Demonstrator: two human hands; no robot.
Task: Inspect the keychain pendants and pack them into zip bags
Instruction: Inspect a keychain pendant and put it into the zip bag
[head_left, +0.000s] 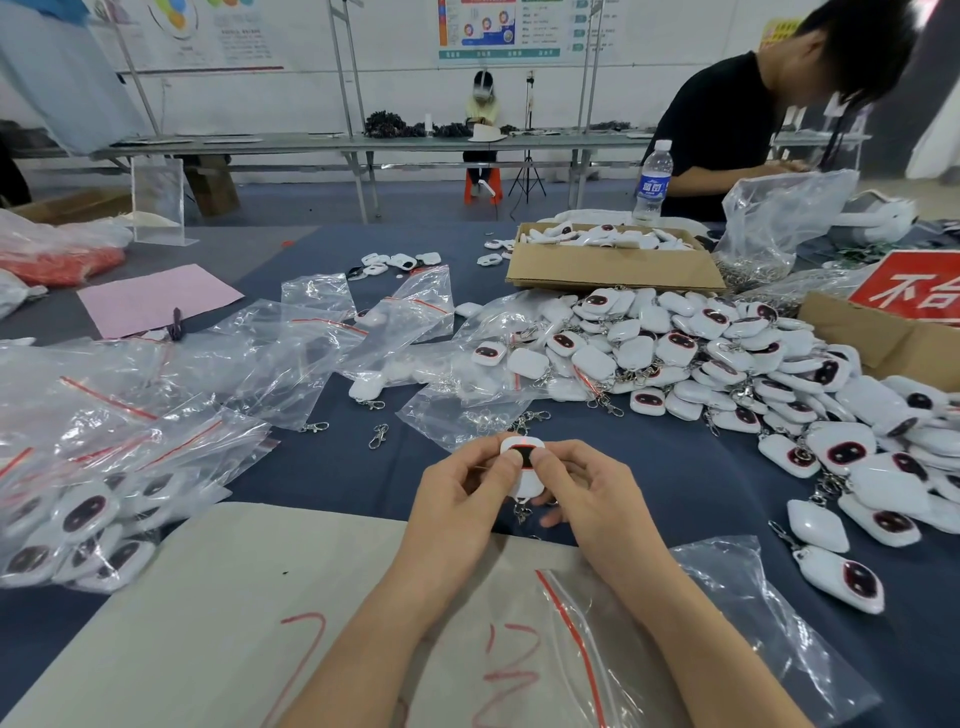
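At the far left lay filled zip bags (78, 514), each showing white pendants with dark faces. Beyond them, empty zip bags (249, 353) were scattered across the dark blue table (675, 478). In the near middle, over a beige sheet (208, 597) marked in red, the left hand (462, 499) and the right hand (587, 499) together pinched one keychain pendant (527, 480). Both thumbs rested on its dark face, and its metal clasp (521, 512) hung below. The pendant looked like a small, light, rigid plastic shell with a glossy, probably slippery front. Gripping its edges would likely keep the face clear for checking. One open zip bag (727, 623) lay under the right forearm, close by for packing. To the right spread a big heap of loose pendants (701, 353), their clasps tangled and likely to snag when one is lifted. Behind it sat a cardboard box (613, 265) of more pendants, a water bottle (653, 179), and a red sign (919, 291) at the edge.
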